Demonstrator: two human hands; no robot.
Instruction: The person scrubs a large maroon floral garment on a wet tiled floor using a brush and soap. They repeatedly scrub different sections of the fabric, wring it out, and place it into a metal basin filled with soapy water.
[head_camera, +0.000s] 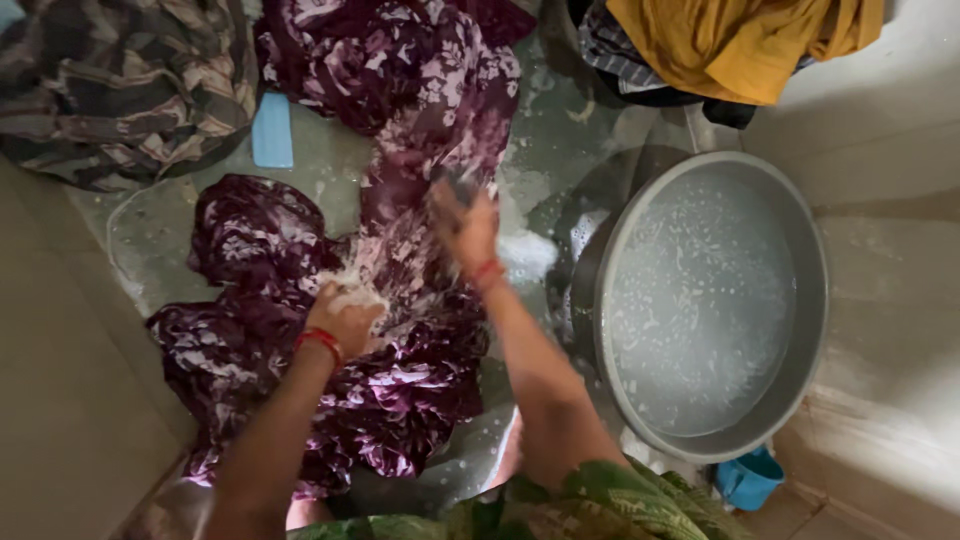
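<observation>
A wet purple cloth with a pale flower print lies spread over the soapy floor. My left hand presses down on a sudsy bunch of it, fingers curled into the fabric. My right hand is blurred over the cloth's middle, closed around a small dark thing that looks like a scrubbing brush. Both wrists wear red bands.
A grey basin of foamy water stands to the right, with a blue mug by its near edge. A light blue soap bar lies near a striped cloth heap. Yellow and dark clothes are piled at the top right.
</observation>
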